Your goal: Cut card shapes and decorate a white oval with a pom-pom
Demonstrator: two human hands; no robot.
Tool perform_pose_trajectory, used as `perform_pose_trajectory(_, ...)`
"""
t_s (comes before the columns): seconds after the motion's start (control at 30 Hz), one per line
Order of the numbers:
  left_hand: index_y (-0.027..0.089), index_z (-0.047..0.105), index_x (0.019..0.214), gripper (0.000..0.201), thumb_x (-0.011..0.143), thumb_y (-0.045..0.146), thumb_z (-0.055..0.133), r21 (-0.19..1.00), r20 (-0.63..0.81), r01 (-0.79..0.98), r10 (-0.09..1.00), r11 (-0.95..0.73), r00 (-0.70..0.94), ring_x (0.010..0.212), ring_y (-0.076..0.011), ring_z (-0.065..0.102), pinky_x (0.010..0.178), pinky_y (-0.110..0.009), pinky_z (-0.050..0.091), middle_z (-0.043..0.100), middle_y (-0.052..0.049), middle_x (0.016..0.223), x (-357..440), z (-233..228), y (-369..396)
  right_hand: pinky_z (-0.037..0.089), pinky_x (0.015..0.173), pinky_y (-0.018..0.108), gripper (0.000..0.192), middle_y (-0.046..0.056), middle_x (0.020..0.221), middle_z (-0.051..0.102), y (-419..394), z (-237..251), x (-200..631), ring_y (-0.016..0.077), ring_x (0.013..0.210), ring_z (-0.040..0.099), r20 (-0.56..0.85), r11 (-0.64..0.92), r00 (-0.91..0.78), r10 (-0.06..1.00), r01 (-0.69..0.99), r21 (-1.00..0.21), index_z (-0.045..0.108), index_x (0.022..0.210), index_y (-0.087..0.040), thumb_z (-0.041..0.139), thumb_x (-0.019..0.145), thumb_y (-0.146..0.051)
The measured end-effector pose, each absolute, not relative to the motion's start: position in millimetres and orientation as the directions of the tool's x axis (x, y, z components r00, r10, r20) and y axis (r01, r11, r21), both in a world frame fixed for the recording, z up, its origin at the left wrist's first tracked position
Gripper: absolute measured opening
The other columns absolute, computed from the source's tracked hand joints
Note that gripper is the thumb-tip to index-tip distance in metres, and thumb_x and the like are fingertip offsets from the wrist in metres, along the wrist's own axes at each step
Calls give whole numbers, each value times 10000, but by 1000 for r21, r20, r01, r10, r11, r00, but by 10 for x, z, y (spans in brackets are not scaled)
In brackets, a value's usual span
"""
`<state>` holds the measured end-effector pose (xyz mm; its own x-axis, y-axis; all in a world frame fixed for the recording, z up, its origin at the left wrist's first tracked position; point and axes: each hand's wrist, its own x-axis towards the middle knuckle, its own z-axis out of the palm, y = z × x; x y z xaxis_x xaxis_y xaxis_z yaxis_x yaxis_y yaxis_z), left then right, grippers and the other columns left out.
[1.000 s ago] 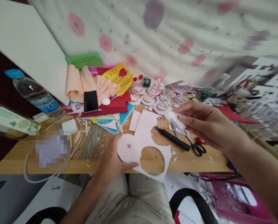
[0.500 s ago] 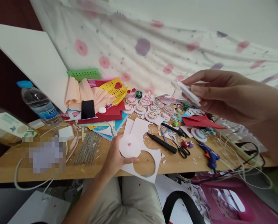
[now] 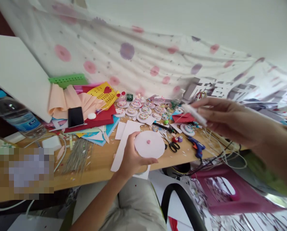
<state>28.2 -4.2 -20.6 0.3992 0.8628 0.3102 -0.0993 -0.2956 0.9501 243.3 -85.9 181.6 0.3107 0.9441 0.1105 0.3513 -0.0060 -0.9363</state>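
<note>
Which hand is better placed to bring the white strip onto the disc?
Right. The right hand already pinches the white strip, raised beside the white disc; the left hand is occupied holding that disc.

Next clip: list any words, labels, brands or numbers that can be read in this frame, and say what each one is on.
No text can be read.
Water bottle: blue label with print, too blurred to read.
Large white block characters behind the right hand: blurred, not readable.
Pixelated patch on the table: masked.
White disc in the left hand: no writing, only a pink dot.
</note>
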Motion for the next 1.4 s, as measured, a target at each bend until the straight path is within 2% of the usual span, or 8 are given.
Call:
perform_pose_trajectory(0.07, 212, 407, 1299, 1063, 425, 564, 899, 936, 346, -81, 845, -344, 407, 1234, -332, 481, 1057, -474, 395, 465, -130, 1323, 324, -141, -99, 468, 540, 225, 305, 3, 743, 671, -1046, 1490, 2444, 91, 623, 589, -76, -119, 291, 954, 134, -984, 735, 830, -241, 868, 611, -407)
perform_pose_trajectory(0.13, 222, 393, 1316, 1067, 436, 537, 908, 909, 392, -32, 827, -415, 403, 1234, -331, 478, 1055, -485, 395, 462, -126, 1328, 308, -96, -145, 447, 529, 209, 279, 5, 762, 666, -1203, 1153, 2452, 86, 619, 565, -154, -174, 287, 945, 44, -984, 718, 847, -236, 842, 663, -405)
perform_pose_trajectory(0.2, 232, 383, 1330, 1068, 449, 526, 909, 864, 457, 19, 799, -503, 390, 1241, -330, 469, 1053, -491, 397, 457, -125, 1339, 267, -63, -192, 432, 525, 205, 299, 1, 758, 648, -1311, 861, 2445, 83, 606, 543, -149, -162, 294, 944, 21, -987, 699, 878, -226, 822, 688, -422)
perform_pose_trajectory(0.4, 217, 348, 1384, 1063, 520, 526, 883, 657, 679, 107, 647, -747, 348, 1276, -312, 456, 1072, -457, 398, 445, -156, 1363, 191, 29, -341, 463, 535, 223, 309, -14, 729, 605, -1354, 473, 2346, 98, 595, 539, 11, -9, 264, 964, 78, -997, 619, 988, -229, 750, 782, -418)
perform_pose_trajectory(0.6, 165, 361, 1385, 1047, 551, 562, 853, 536, 745, 172, 559, -826, 363, 1243, -299, 482, 1043, -425, 429, 469, -182, 1329, 182, 72, -382, 497, 547, 237, 242, 17, 762, 630, -1272, 473, 2309, 113, 624, 575, 50, 11, 208, 977, 184, -983, 632, 909, -201, 705, 822, -415)
perform_pose_trajectory(1.07, 135, 384, 1357, 997, 573, 517, 867, 471, 760, 245, 531, -847, 375, 1216, -287, 490, 1037, -398, 424, 487, -188, 1303, 128, 0, -269, 456, 535, 247, 160, 35, 764, 653, -1068, 327, 2232, 135, 642, 560, 88, 19, 176, 980, 357, -934, 663, 885, -201, 651, 855, -358)
perform_pose_trajectory(1.23, 164, 386, 1367, 982, 587, 538, 850, 495, 733, 275, 567, -824, 376, 1204, -297, 495, 1024, -419, 434, 487, -172, 1291, 116, -32, -248, 466, 564, 266, 155, 54, 813, 694, -1011, 247, 2149, 151, 670, 583, 73, 15, 141, 987, 374, -927, 674, 925, -204, 619, 879, -341)
perform_pose_trajectory(1.4, 198, 368, 1391, 1036, 545, 517, 874, 529, 693, 285, 601, -799, 399, 1210, -321, 492, 1019, -446, 444, 486, -158, 1285, 125, -67, -227, 447, 528, 266, 134, 47, 817, 708, -973, 211, 2095, 148, 634, 568, 78, 20, 126, 989, 407, -913, 689, 899, -218, 624, 876, -333)
